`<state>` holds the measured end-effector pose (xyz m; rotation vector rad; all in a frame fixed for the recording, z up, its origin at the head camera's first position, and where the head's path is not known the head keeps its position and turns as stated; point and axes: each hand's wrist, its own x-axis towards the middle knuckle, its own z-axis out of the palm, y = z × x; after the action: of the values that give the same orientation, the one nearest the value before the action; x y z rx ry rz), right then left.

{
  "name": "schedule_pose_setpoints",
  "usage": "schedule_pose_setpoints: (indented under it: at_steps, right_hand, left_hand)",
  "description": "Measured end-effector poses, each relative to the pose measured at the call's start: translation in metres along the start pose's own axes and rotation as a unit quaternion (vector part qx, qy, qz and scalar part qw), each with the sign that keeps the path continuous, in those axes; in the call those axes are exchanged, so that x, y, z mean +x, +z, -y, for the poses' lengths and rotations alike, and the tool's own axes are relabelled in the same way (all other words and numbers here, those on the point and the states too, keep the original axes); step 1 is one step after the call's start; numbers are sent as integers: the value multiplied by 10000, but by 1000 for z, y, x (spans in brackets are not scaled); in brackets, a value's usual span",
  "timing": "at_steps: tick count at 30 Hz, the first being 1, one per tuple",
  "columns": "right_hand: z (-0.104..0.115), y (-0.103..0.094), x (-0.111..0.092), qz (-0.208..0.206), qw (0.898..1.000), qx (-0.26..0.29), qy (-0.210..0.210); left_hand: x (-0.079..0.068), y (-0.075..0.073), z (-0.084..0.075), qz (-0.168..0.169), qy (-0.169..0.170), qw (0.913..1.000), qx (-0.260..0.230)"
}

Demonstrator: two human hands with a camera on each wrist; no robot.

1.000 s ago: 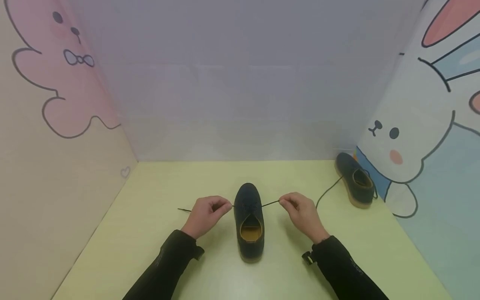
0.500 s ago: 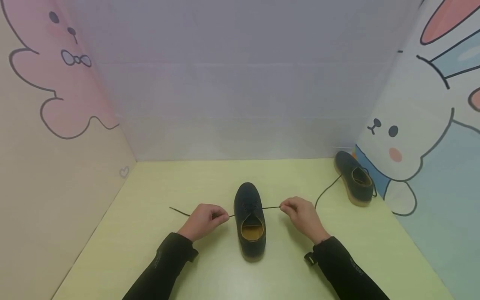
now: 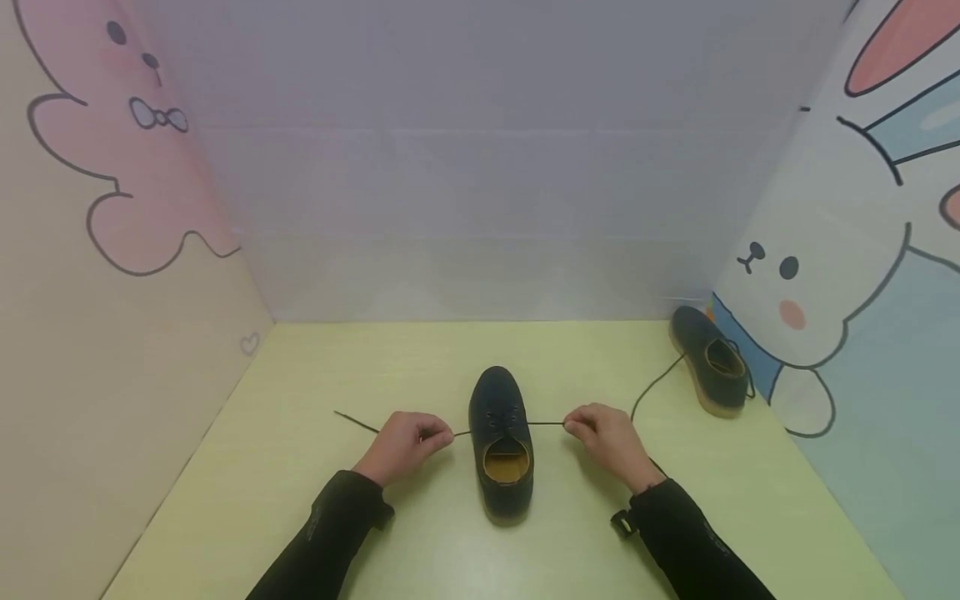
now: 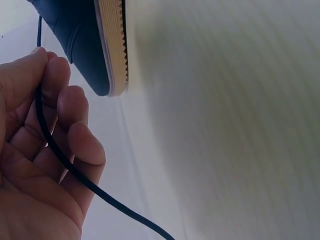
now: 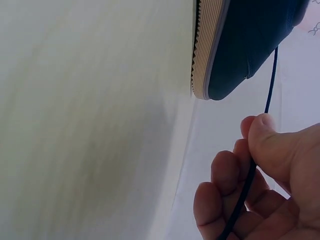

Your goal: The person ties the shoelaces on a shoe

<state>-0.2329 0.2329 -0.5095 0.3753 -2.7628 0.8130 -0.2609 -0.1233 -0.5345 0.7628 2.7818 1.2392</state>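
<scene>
- Dark shoe (image 3: 501,440) sits on the tabletop (image 3: 337,367) between the hands, toe pointing away from the person.
- Left hand (image 3: 405,448) pinches the left lace (image 4: 112,202), its loose tail running past the palm.
- Right hand (image 3: 611,442) pinches the right lace (image 3: 545,423), straight from the shoe.
- Second shoe (image 3: 708,362) stands far right.
- Lacing at the eyelets looks too small to read.

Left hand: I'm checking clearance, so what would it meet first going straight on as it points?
The left hand would likely meet the nearer shoe first, though depth is hard to judge.
</scene>
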Motion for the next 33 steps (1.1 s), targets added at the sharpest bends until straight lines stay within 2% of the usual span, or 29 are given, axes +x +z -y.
schedule_pose_setpoints:
  at_steps: [9,17,22,29,33]
  right_hand:
    - [-4,2,1,384,9992,123,23]
    - [-5,4,0,685,9974,186,76]
    - [-7,4,0,769,9969,160,89]
    - [-7,2,0,866,9961,139,58]
    - [-7,1,0,884,9960,124,93]
  left_hand:
    - [3,6,7,30,-261,9996,109]
    - [6,11,13,-86,-164,9987,469]
    - [6,10,11,-35,-113,9964,836]
    - [6,8,7,-74,-274,9951,950]
    - [6,8,9,-193,-179,9956,896]
